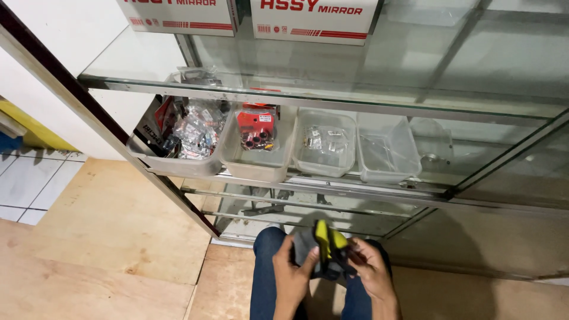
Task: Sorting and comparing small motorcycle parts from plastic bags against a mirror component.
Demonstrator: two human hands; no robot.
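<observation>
1. The left hand (291, 271) and the right hand (368, 266) are close together low in the view, over the person's knees in blue jeans (265, 278).
2. Both hands are closed on one thing between them: a small part (328, 249) with a yellow upper piece and a dark body. The left fingers wrap its left side and the right fingers pinch its right side.
3. The part is held in the air just in front of the bottom edge of a glass cabinet (415, 112), above the wooden floor (118, 237).
4. On the lower glass shelf (332, 188) stand four clear plastic tubs in a row, touching or nearly touching.
5. The left tub (178, 165) is heaped with small bagged parts.
6. The second tub (256, 169) holds a red packet and some dark rings.
7. The third tub (323, 163) has a few small clear bags.
8. The fourth tub (388, 169) looks nearly bare.
9. On the upper glass shelf (148, 65) sit two white cardboard boxes (314, 18) with red print.
10. Pale floor tiles (29, 189) show at the far left, beside the wooden floor.
</observation>
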